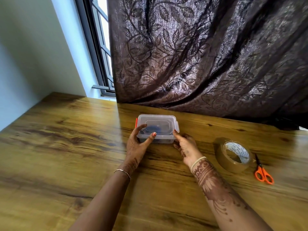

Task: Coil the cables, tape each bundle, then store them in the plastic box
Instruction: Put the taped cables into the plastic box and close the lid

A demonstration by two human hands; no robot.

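Observation:
A clear plastic box (164, 119) with its lid on stands on the wooden table (66, 147), with a dark blue cable bundle (152, 128) dimly visible through the lid. My left hand (138, 144) grips the box's near left corner, thumb on the lid's front edge and fingers over the top. My right hand (185, 145) touches the near right corner, one fingertip on the lid's edge. An orange clip shows on the box's left side.
A roll of brown packing tape (233, 155) lies to the right of the box, and orange-handled scissors (263, 172) lie beyond it. A dark patterned curtain (208, 55) hangs down to the table's back edge. A window and wall are at the left.

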